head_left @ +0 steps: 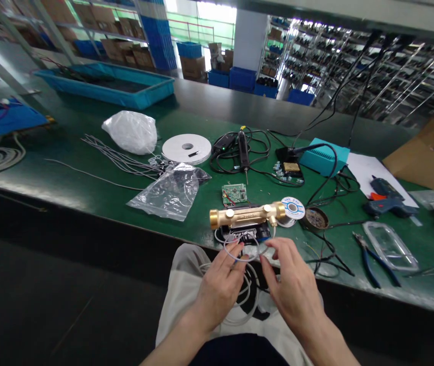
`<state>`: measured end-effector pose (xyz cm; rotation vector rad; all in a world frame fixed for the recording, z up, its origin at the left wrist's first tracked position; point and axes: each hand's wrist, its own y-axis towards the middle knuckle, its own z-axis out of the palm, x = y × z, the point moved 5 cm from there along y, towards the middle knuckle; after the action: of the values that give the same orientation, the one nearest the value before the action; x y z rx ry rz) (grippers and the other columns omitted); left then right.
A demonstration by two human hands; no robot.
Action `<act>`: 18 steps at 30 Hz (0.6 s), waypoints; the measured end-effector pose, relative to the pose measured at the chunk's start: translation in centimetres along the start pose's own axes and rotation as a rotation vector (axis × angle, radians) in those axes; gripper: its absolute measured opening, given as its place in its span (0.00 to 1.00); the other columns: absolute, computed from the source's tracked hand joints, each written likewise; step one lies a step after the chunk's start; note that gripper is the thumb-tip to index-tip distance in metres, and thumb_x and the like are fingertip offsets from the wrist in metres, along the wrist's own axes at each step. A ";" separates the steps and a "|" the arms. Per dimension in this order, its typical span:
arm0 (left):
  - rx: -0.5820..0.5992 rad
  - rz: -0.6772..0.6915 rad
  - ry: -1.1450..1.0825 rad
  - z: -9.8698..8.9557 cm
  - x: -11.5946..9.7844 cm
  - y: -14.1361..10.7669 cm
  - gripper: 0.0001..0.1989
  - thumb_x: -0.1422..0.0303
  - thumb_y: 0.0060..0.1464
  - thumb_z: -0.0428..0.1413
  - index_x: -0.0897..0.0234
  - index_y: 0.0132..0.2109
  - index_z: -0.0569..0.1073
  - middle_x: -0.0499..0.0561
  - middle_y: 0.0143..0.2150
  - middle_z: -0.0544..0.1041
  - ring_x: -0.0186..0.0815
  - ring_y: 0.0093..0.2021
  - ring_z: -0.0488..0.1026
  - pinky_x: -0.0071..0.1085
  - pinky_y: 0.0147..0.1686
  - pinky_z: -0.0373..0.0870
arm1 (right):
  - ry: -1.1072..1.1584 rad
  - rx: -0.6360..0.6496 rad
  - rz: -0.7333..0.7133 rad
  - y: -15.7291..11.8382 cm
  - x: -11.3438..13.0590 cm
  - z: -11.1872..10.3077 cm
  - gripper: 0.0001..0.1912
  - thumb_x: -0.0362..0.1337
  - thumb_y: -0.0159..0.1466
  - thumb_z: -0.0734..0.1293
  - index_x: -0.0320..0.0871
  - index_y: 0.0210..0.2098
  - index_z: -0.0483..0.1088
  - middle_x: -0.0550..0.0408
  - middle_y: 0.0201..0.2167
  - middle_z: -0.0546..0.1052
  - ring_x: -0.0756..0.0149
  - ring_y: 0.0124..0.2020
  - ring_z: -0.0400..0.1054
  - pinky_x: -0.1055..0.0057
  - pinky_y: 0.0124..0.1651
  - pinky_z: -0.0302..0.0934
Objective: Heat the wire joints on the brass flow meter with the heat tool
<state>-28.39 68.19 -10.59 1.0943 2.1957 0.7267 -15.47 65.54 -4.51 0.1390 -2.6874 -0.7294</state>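
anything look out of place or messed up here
One grey wire lies apart from its bundle, and the pliers sit with handles spread near the table's edge. Nothing looks clearly spilled or broken.

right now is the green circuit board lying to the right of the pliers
No, the green circuit board lies well to the left of the pliers, beyond the brass pipe fitting.
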 end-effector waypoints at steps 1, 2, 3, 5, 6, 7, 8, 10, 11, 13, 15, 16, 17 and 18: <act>-0.011 0.008 0.010 0.0 0.0 0.0 0.16 0.80 0.55 0.50 0.72 0.52 0.69 0.62 0.55 0.69 0.45 0.60 0.61 0.43 0.56 0.67 | -0.007 0.009 -0.036 0.6 0.3 0.1 0.14 0.31 0.64 0.60 0.38 0.49 0.64 0.46 0.43 0.70 0.62 0.41 0.66 0.69 0.40 0.64; -0.020 0.018 0.021 0.0 -0.1 0.1 0.17 0.80 0.55 0.50 0.73 0.52 0.68 0.63 0.55 0.69 0.45 0.60 0.61 0.43 0.56 0.68 | -0.011 0.037 -0.078 1.2 0.6 0.5 0.17 0.30 0.63 0.60 0.39 0.52 0.62 0.45 0.46 0.68 0.61 0.44 0.65 0.67 0.42 0.65; -0.031 0.027 0.035 0.0 -0.1 0.1 0.17 0.80 0.55 0.50 0.74 0.52 0.68 0.64 0.55 0.69 0.45 0.60 0.61 0.43 0.55 0.68 | -0.019 0.077 -0.121 1.8 1.0 1.0 0.18 0.29 0.63 0.60 0.41 0.53 0.63 0.46 0.47 0.68 0.60 0.45 0.64 0.66 0.44 0.65; -0.053 0.041 0.072 0.2 -0.3 -0.1 0.16 0.80 0.56 0.50 0.75 0.52 0.69 0.65 0.54 0.70 0.47 0.61 0.60 0.42 0.53 0.70 | -0.057 0.165 -0.191 2.8 1.6 2.2 0.15 0.30 0.63 0.61 0.45 0.50 0.66 0.48 0.45 0.68 0.60 0.43 0.63 0.65 0.41 0.66; -0.064 0.047 0.090 0.2 -0.3 -0.2 0.16 0.80 0.56 0.49 0.75 0.51 0.69 0.66 0.54 0.70 0.48 0.61 0.60 0.43 0.53 0.70 | -0.080 0.198 -0.218 3.2 1.7 2.8 0.13 0.30 0.63 0.61 0.46 0.47 0.68 0.49 0.44 0.68 0.59 0.42 0.62 0.65 0.40 0.66; -0.075 0.046 0.104 0.3 -0.4 -0.3 0.15 0.80 0.55 0.49 0.75 0.50 0.70 0.65 0.53 0.71 0.48 0.61 0.61 0.42 0.53 0.70 | -0.102 0.220 -0.237 3.5 1.7 3.2 0.10 0.31 0.63 0.62 0.46 0.43 0.70 0.49 0.42 0.68 0.59 0.41 0.62 0.65 0.38 0.66; -0.082 0.042 0.114 0.4 -0.4 -0.5 0.15 0.80 0.55 0.49 0.74 0.50 0.70 0.64 0.53 0.71 0.47 0.60 0.62 0.42 0.52 0.70 | -0.118 0.234 -0.251 3.6 1.6 3.5 0.08 0.32 0.63 0.62 0.45 0.41 0.70 0.49 0.41 0.69 0.59 0.40 0.62 0.65 0.38 0.66; -0.083 0.038 0.125 0.6 -0.4 -0.8 0.16 0.81 0.54 0.49 0.73 0.50 0.70 0.63 0.53 0.72 0.46 0.60 0.63 0.42 0.53 0.69 | -0.121 0.223 -0.277 3.4 1.1 3.8 0.05 0.32 0.63 0.63 0.42 0.36 0.70 0.49 0.38 0.69 0.60 0.39 0.62 0.65 0.38 0.65; -0.081 0.038 0.130 0.7 -0.5 -0.9 0.17 0.82 0.54 0.49 0.73 0.51 0.70 0.62 0.54 0.72 0.46 0.60 0.63 0.42 0.53 0.69 | -0.107 0.201 -0.289 3.1 0.8 3.8 0.05 0.31 0.64 0.62 0.40 0.35 0.70 0.49 0.38 0.69 0.61 0.38 0.63 0.66 0.39 0.65; -0.078 0.041 0.149 0.8 -0.5 -1.1 0.18 0.82 0.54 0.49 0.75 0.52 0.69 0.63 0.54 0.71 0.47 0.60 0.62 0.42 0.54 0.69 | -0.060 0.128 -0.324 2.3 0.3 3.5 0.07 0.30 0.65 0.60 0.39 0.36 0.70 0.48 0.38 0.70 0.63 0.39 0.63 0.67 0.41 0.65; -0.085 0.050 0.181 0.9 -0.6 -1.3 0.19 0.82 0.54 0.49 0.77 0.53 0.68 0.64 0.55 0.70 0.47 0.60 0.62 0.43 0.54 0.68 | -0.023 0.044 -0.367 1.3 0.1 3.1 0.08 0.30 0.66 0.59 0.37 0.40 0.70 0.47 0.40 0.72 0.64 0.40 0.64 0.68 0.42 0.64; -0.084 0.053 0.197 1.0 -0.6 -1.3 0.19 0.82 0.54 0.49 0.78 0.53 0.67 0.64 0.55 0.70 0.48 0.60 0.62 0.44 0.55 0.67 | -0.018 0.013 -0.388 0.9 0.1 3.0 0.09 0.29 0.66 0.58 0.36 0.41 0.69 0.47 0.40 0.72 0.64 0.40 0.65 0.68 0.43 0.64; -0.083 0.054 0.214 1.1 -0.7 -1.4 0.19 0.82 0.54 0.48 0.78 0.54 0.67 0.65 0.55 0.70 0.48 0.60 0.61 0.45 0.55 0.66 | -0.022 -0.011 -0.406 0.5 0.1 3.0 0.10 0.29 0.66 0.58 0.35 0.42 0.69 0.47 0.40 0.73 0.64 0.41 0.65 0.68 0.44 0.63; -0.076 0.056 0.230 1.2 -0.7 -1.4 0.19 0.82 0.55 0.48 0.79 0.54 0.66 0.65 0.56 0.70 0.48 0.60 0.61 0.45 0.55 0.65 | -0.029 -0.025 -0.419 0.2 0.2 3.0 0.11 0.28 0.67 0.57 0.35 0.43 0.69 0.46 0.40 0.73 0.63 0.41 0.66 0.67 0.44 0.63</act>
<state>-27.93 67.11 -12.19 1.0837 2.3123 0.9961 -16.73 67.09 -6.77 0.7058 -2.7023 -0.8865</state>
